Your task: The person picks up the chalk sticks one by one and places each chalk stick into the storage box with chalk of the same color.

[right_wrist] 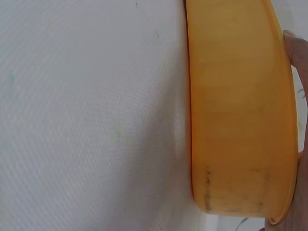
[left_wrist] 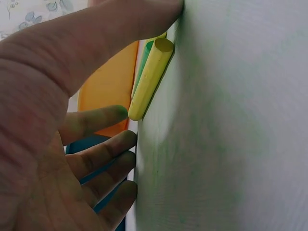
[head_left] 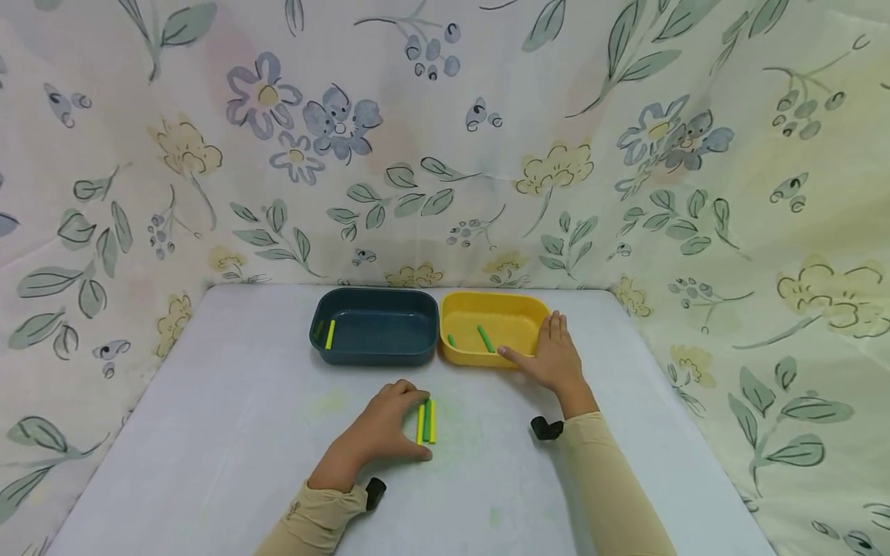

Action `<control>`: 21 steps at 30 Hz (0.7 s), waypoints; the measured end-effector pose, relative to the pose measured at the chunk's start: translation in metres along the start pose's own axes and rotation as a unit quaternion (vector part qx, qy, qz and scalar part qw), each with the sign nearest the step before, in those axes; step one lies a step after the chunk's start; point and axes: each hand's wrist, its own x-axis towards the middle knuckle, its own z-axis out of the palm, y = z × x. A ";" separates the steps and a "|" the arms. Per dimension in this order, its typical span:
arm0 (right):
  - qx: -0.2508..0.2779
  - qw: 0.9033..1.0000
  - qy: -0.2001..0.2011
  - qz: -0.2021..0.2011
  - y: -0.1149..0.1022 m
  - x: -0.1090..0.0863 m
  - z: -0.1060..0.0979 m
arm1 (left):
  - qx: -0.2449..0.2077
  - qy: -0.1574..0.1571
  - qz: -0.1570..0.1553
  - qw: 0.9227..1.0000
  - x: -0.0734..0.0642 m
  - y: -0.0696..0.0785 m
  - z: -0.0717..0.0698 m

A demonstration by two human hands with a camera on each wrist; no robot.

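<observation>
Left hand [head_left: 382,426] around sticks [head_left: 427,423]; sleeve-mark [head_left: 293,508] illegible

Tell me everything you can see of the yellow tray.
The yellow tray is shallow, with rounded corners and a thin rim, and looks like plastic. Dark smudges mark its outer wall near a corner. It sits upright on the white table, right beside the dark blue tray. Two green sticks show inside. The right hand rests at its right end, thumb at the front rim, fingers along the side.
</observation>
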 end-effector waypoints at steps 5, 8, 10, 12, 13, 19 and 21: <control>-0.001 1.000 0.003 -0.001 0.001 0.001 0.001 | 0.007 0.004 0.003 1.000 0.000 0.000 0.001; 0.000 1.000 0.008 -0.003 0.001 0.001 0.001 | 0.012 0.007 0.005 1.000 0.001 -0.002 0.002; -0.002 1.000 0.009 -0.003 0.001 0.002 0.001 | 0.012 0.010 0.006 1.000 0.002 -0.003 0.002; -0.005 1.000 0.009 -0.002 0.001 0.002 0.002 | 0.011 0.013 0.008 1.000 0.002 -0.004 0.003; -0.005 1.000 0.008 -0.001 0.001 0.002 0.002 | 0.009 0.015 0.009 1.000 0.002 -0.004 0.004; -0.003 1.000 0.006 0.000 0.003 0.003 0.003 | 0.010 0.019 0.013 1.000 0.002 -0.004 0.005; -0.005 1.000 0.007 0.000 0.003 0.003 0.004 | 0.011 0.018 0.013 1.000 0.002 -0.004 0.005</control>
